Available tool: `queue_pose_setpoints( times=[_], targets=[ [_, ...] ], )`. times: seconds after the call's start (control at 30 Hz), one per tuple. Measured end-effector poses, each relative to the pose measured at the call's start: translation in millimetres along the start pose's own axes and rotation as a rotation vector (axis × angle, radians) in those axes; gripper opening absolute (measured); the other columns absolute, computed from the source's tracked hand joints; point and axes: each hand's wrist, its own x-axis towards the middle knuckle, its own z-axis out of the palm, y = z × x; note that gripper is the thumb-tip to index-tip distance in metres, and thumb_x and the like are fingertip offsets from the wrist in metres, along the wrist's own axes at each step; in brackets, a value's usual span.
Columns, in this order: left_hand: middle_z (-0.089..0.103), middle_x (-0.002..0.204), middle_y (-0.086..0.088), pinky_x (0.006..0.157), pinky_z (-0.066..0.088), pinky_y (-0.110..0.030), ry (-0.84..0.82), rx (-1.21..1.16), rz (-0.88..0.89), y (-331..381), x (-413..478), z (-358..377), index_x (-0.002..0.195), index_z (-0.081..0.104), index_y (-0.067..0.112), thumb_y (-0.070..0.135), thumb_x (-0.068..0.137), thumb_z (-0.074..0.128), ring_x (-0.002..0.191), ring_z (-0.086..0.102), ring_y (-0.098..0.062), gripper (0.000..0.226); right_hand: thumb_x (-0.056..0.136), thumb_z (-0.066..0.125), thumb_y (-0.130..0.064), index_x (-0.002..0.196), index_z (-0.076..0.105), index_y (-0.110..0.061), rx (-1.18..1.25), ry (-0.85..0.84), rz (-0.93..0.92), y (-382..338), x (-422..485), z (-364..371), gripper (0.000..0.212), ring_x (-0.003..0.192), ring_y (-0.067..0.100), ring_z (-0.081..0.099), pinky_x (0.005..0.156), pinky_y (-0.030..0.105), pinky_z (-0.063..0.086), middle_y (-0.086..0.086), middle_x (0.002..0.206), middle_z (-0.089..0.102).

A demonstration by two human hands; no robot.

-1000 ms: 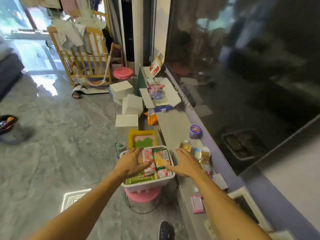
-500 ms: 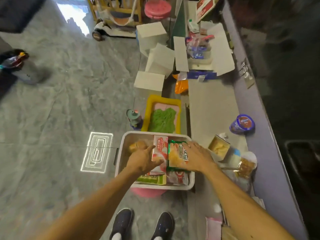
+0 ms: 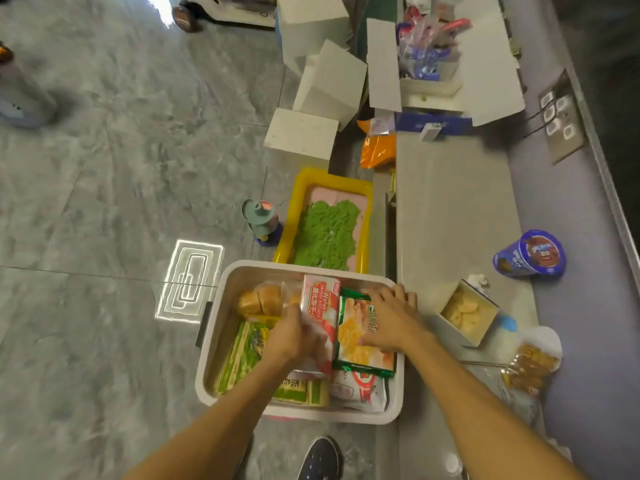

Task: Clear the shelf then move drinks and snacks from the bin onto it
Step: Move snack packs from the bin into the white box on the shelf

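**While the Bin Remains Full, Transfer to the Shelf Is Barely Begun**

Although both hands are in the bin [image 3: 221,341], no packet there has yet left it, so far as this view shows. The bin sits on the floor beside the shelf [image 3: 446,209], a long pale ledge along the wall. A broad middle stretch of the shelf lies bare, which suggests the clearing step is largely done. A blue snack cup [image 3: 530,257] lies on its side on the ledge next to the shelf, an open box of crisps [image 3: 467,315] stands near the bin's right rim, and a bagged snack [image 3: 531,362] lies beyond it. Whether these came from the bin cannot be told.

Remaining in the bin: a pink wafer packet [image 3: 320,306], a green biscuit packet [image 3: 356,337], a bread bag [image 3: 263,299], green cartons [image 3: 242,351] and a red-and-white pouch [image 3: 360,389]. The bulk of the moving appears outstanding.

Left hand [image 3: 292,337]: fingers curled around the lower part of the pink wafer packet; the grip looks closed, though blur hides the fingertips.

Right hand [image 3: 391,323]: fingers spread fairly wide and laid flat over the right edge of the green biscuit packet, touching rather than enclosing it.
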Motion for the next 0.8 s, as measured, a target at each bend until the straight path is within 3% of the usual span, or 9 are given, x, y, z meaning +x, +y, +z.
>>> queue_pose_setpoints(
  times=[0.07,0.13,0.23,0.3,0.4,0.47,0.53,0.67,0.8],
  targets=[
    [0.073,0.097,0.002,0.084,0.063,-0.046,-0.032,-0.134,-0.034,3,-8,-8,0.119,0.051,0.025,0.029,0.097,0.071,0.083,0.074,-0.016,0.03,0.063,0.079,-0.08,0.153,0.038,-0.026,0.044,-0.013,0.013,-2,-5,-5,0.113,0.137,0.029,0.033,0.113,0.047,0.031,0.004,0.152,0.042],
    [0.074,0.093,0.006,0.062,0.062,-0.032,-0.002,-0.28,-0.071,5,-14,-18,0.121,0.05,0.03,0.027,0.092,0.08,0.071,0.075,-0.01,0.041,0.064,0.086,-0.07,0.145,0.045,-0.025,0.14,-0.017,0.014,-3,-13,-12,0.101,0.136,0.029,0.038,0.111,0.046,0.038,0.003,0.151,0.044],
    [0.071,0.09,0.006,0.044,0.051,-0.019,0.03,-0.36,-0.117,9,-28,-28,0.136,0.046,0.027,0.022,0.092,0.08,0.058,0.071,-0.008,0.055,0.073,0.093,-0.045,0.125,0.05,-0.026,0.336,-0.066,0.028,-4,-33,-24,0.07,0.117,0.023,0.059,0.09,0.039,0.054,0.001,0.136,0.057],
    [0.068,0.086,0.009,0.043,0.05,-0.018,0.055,-0.338,-0.1,10,-38,-32,0.139,0.046,0.027,0.017,0.095,0.075,0.056,0.069,-0.008,0.053,0.078,0.092,-0.038,0.121,0.052,-0.027,0.377,-0.084,0.044,-5,-48,-32,0.06,0.104,0.021,0.066,0.083,0.039,0.059,0.002,0.127,0.065],
    [0.063,0.09,0.02,0.046,0.054,-0.022,0.076,-0.347,-0.047,14,-61,-51,0.141,0.044,0.038,0.014,0.094,0.075,0.063,0.067,-0.001,0.061,0.083,0.088,-0.039,0.138,0.058,-0.028,0.4,-0.02,0.051,-9,-76,-47,0.063,0.111,0.026,0.068,0.086,0.038,0.058,0.003,0.131,0.069],
    [0.072,0.103,0.013,0.054,0.062,-0.029,0.099,-0.381,-0.026,13,-79,-63,0.138,0.043,0.047,0.016,0.091,0.078,0.07,0.071,-0.003,0.066,0.089,0.082,-0.041,0.146,0.06,-0.03,0.433,0.055,0.073,-12,-98,-63,0.062,0.114,0.027,0.069,0.087,0.037,0.055,0.004,0.132,0.071],
    [0.075,0.114,0.009,0.059,0.065,-0.034,0.137,-0.374,0.001,13,-101,-83,0.138,0.047,0.05,0.023,0.088,0.081,0.077,0.075,-0.01,0.067,0.09,0.079,-0.044,0.142,0.065,-0.031,0.493,0.13,0.127,-17,-127,-86,0.055,0.11,0.026,0.07,0.086,0.037,0.057,0.003,0.126,0.073],
    [0.072,0.101,0.017,0.054,0.062,-0.028,0.221,-0.392,0.147,36,-150,-148,0.126,0.058,0.044,0.023,0.086,0.085,0.064,0.075,-0.007,0.052,0.089,0.076,-0.046,0.125,0.072,-0.03,0.579,0.236,0.203,-22,-190,-146,0.04,0.096,0.025,0.074,0.077,0.038,0.06,0.001,0.104,0.077],
    [0.076,0.105,0.006,0.054,0.06,-0.025,0.253,-0.371,0.308,74,-184,-226,0.138,0.059,0.034,0.022,0.087,0.084,0.065,0.074,-0.003,0.058,0.09,0.07,-0.05,0.121,0.072,-0.027,0.601,0.372,0.282,-29,-263,-213,0.038,0.094,0.025,0.074,0.079,0.043,0.061,0.0,0.103,0.079]
  ],
)
